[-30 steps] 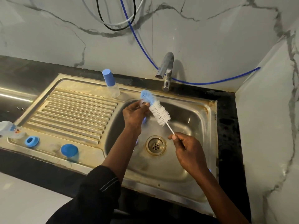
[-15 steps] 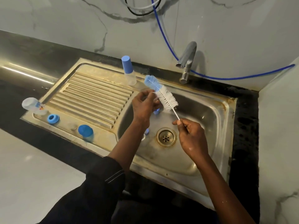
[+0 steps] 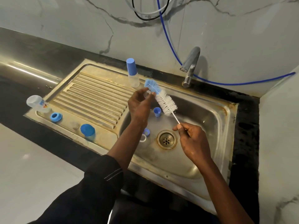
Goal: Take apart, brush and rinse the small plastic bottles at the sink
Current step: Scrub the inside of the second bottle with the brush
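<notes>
Left hand [image 3: 140,105] pinches a small clear bottle part [image 3: 147,94] over the sink [image 3: 212,122], beside the blue tip of the bottle brush [image 3: 162,101]. Right hand [image 3: 192,141] pinches the brush's wire handle. Behind them, a capped bottle [image 3: 132,73] stands on the rim.

The light is dim and warm and comes from the left: the faucet [image 3: 190,65] throws a soft shadow rightward onto the marble wall [image 3: 64,21]. A bright glare streak crosses the steel counter [image 3: 24,68] at the left edge, and the sink [image 3: 226,126] basin has a dull sheen. The brush [image 3: 163,101] bristles and the clear piece [image 3: 147,94] pinched in the left hand [image 3: 139,107] look smeared. Straight lines bow near the frame's edges, and the dark sleeve [image 3: 97,183] loses detail.
</notes>
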